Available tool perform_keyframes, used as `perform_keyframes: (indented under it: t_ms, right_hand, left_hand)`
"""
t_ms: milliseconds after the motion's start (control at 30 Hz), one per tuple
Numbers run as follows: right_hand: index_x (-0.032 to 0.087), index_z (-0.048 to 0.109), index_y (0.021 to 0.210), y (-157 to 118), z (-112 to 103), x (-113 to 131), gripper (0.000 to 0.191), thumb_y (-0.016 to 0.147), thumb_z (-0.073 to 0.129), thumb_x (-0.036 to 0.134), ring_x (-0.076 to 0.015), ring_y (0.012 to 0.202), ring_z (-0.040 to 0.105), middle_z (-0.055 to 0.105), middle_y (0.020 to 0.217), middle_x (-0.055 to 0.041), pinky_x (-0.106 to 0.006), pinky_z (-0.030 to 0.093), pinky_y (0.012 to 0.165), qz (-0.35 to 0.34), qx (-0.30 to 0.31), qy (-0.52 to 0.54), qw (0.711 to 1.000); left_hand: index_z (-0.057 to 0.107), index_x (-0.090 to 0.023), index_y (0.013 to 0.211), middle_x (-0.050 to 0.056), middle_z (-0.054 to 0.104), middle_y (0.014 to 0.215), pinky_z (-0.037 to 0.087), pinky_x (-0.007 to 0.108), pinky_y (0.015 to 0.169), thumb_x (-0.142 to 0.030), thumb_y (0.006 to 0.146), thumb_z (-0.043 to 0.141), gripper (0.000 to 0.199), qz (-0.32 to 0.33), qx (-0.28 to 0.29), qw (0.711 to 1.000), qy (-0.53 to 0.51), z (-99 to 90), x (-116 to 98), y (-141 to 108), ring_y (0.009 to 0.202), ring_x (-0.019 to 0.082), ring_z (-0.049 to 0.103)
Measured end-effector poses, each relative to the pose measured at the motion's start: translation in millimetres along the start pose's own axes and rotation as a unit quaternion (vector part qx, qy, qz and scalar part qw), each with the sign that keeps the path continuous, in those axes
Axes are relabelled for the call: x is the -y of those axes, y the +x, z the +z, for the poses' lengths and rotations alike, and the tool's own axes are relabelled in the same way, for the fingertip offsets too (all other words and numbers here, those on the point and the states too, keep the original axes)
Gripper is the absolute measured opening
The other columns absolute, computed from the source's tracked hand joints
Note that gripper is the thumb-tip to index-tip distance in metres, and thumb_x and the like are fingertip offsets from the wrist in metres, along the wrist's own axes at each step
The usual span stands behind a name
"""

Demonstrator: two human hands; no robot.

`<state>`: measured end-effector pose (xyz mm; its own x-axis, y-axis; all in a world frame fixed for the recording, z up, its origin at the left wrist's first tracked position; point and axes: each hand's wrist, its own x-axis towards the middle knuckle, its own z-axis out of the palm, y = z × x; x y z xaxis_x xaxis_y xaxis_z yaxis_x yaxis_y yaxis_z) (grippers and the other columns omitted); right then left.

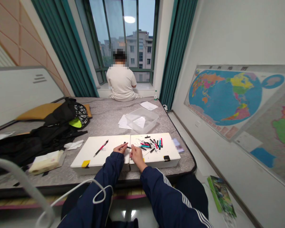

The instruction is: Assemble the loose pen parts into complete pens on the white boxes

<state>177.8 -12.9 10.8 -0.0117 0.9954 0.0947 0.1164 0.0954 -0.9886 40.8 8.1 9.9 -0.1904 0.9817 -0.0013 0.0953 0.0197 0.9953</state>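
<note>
Above the seam between two white boxes, my left hand [120, 148] and my right hand [136, 154] face each other with fingers pinched. A small dark pen part [129, 147] runs between their fingertips, and both hands grip it. Just right of my right hand lies a loose pile of pen parts [150, 145], with black, red, teal and clear or white pieces. On the left box [90, 147] rests a red and black pen [101, 148], apart from my left hand. The right box [172, 148] carries the pile.
Behind the boxes stand a clear plastic bin [144, 126] and some paper sheets [123, 121]. A black bag [59, 126] and a tissue pack [47, 161] lie left. Near the window sits a person [121, 80]. A white cable [85, 182] crosses by my left sleeve.
</note>
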Motion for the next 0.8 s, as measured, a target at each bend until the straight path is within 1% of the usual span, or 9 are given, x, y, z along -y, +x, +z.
perform_keyframes:
  t_ms: [100,167,233,300,367,533,667,733,800]
  right_hand:
    - [0.018,0.053,0.052,0.1,1.0,-0.4,0.062,0.089,0.034,0.064,-0.0102,0.041,0.048,0.052,0.043,0.0004,-0.021,0.038,0.049,-0.002,-0.004,0.012,1.000]
    - [0.018,0.053,0.057,0.2,2.1,-1.4,0.059,0.087,0.036,0.065,-0.0100,0.041,0.047,0.053,0.045,0.0011,-0.020,0.037,0.046,0.006,-0.008,0.024,1.000]
    - [0.018,0.053,0.061,0.6,3.2,-2.8,0.056,0.086,0.038,0.066,-0.0096,0.039,0.045,0.053,0.046,0.0019,-0.020,0.034,0.043,0.017,-0.012,0.038,0.999]
    - [0.018,0.053,0.063,1.0,4.2,-4.1,0.054,0.086,0.039,0.066,-0.0093,0.038,0.044,0.054,0.047,0.0022,-0.020,0.033,0.042,0.020,-0.011,0.046,0.999]
    - [0.018,0.053,0.064,1.4,4.4,-4.8,0.051,0.086,0.040,0.063,-0.0092,0.038,0.044,0.054,0.048,0.0022,-0.019,0.033,0.042,0.012,-0.005,0.045,0.999]
    - [0.018,0.052,0.069,0.4,1.5,-4.0,0.042,0.089,0.042,0.054,-0.0084,0.039,0.044,0.055,0.050,0.0033,-0.019,0.035,0.043,-0.020,0.003,0.039,0.999]
    - [0.019,0.051,0.074,0.3,0.2,-5.9,0.036,0.089,0.044,0.051,-0.0078,0.040,0.044,0.056,0.053,0.0041,-0.018,0.035,0.042,-0.026,0.015,0.064,0.997]
    - [0.019,0.052,0.081,1.7,1.3,-9.0,0.032,0.088,0.046,0.049,-0.0078,0.039,0.044,0.057,0.054,0.0046,-0.017,0.034,0.040,-0.020,0.027,0.085,0.996]
    - [0.020,0.052,0.086,3.4,3.1,-12.3,0.028,0.086,0.049,0.048,-0.0079,0.038,0.043,0.057,0.055,0.0048,-0.017,0.032,0.038,-0.008,0.036,0.102,0.994]
  left_hand:
    - [0.071,-0.011,0.105,-0.003,0.052,0.044,0.032,0.023,0.040,-0.056,0.055,0.075,0.068,-0.009,-0.010,1.000,-0.004,-2.0,4.3,2.7,0.038,0.009,0.039]
    - [0.072,-0.012,0.103,0.002,0.065,0.059,0.036,0.023,0.042,-0.052,0.054,0.077,0.063,-0.011,-0.025,1.000,-0.011,-3.4,7.2,4.6,0.042,0.008,0.044]
    - [0.073,-0.012,0.101,0.007,0.071,0.079,0.040,0.023,0.044,-0.048,0.053,0.078,0.060,-0.010,-0.033,0.999,-0.023,-4.3,9.0,5.6,0.047,0.009,0.050]
    - [0.073,-0.013,0.102,0.010,0.072,0.089,0.042,0.022,0.046,-0.046,0.053,0.079,0.059,-0.011,-0.034,0.999,-0.035,-4.6,9.5,5.8,0.054,0.010,0.055]
    - [0.072,-0.012,0.102,0.012,0.072,0.092,0.042,0.022,0.047,-0.045,0.052,0.080,0.061,-0.010,-0.035,0.998,-0.045,-4.4,9.0,5.2,0.058,0.012,0.058]
    - [0.071,-0.013,0.104,0.014,0.071,0.100,0.040,0.023,0.043,-0.045,0.051,0.081,0.063,-0.002,-0.026,0.997,-0.075,-3.3,8.1,3.3,0.047,0.007,0.050]
    - [0.071,-0.012,0.104,0.014,0.071,0.098,0.039,0.022,0.043,-0.046,0.047,0.083,0.067,-0.016,-0.021,0.995,-0.092,-4.1,8.5,4.4,0.043,0.004,0.044]
    - [0.071,-0.010,0.105,0.012,0.072,0.086,0.039,0.021,0.043,-0.046,0.047,0.083,0.069,-0.034,-0.026,0.995,-0.085,-5.1,8.2,5.1,0.043,0.004,0.045]
    - [0.070,-0.008,0.106,0.006,0.068,0.065,0.037,0.021,0.042,-0.048,0.049,0.082,0.070,-0.044,-0.031,0.996,-0.069,-5.8,7.1,5.0,0.041,0.005,0.044]
